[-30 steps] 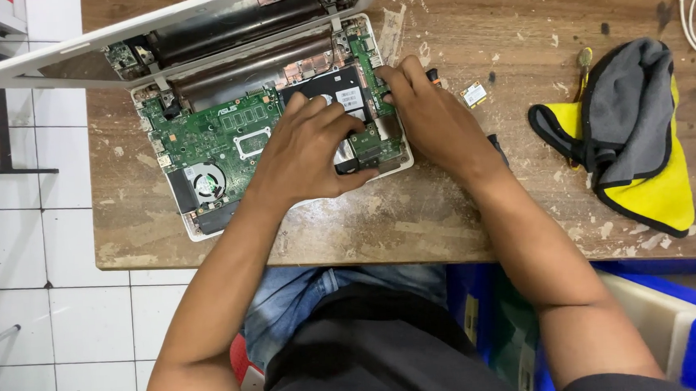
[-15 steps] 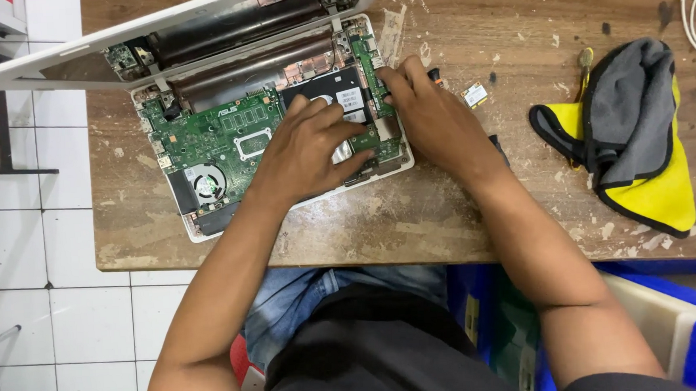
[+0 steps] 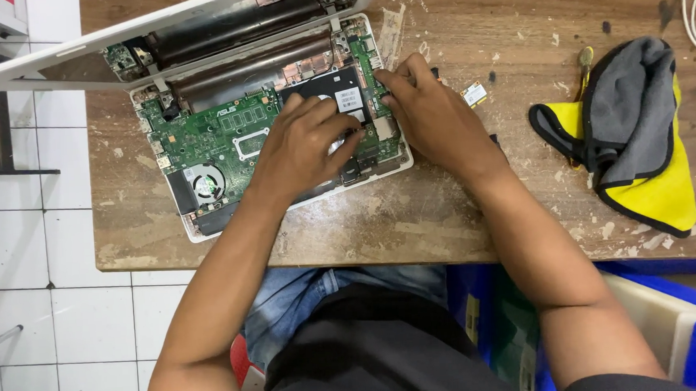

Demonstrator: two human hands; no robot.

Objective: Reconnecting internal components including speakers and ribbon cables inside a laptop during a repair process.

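Observation:
An opened white laptop [image 3: 199,227] lies on the worn wooden table [image 3: 445,230], its green motherboard [image 3: 210,135] and round fan [image 3: 204,181] exposed. My left hand [image 3: 302,146] rests flat on the black drive [image 3: 334,89] in the laptop's right half, fingers spread over it. My right hand [image 3: 431,112] sits at the laptop's right edge, fingertips pinched on something small beside the drive; what it grips is hidden by the fingers.
A small chip card [image 3: 474,94] lies just right of my right hand. A grey and yellow cloth [image 3: 638,133] lies at the right, a white cable [image 3: 691,11] at the top right. Blue and white bins [image 3: 687,312] stand below the table edge.
Both hands stay on the laptop's right side with only slight finger shifts over the drive. Nothing else has moved.

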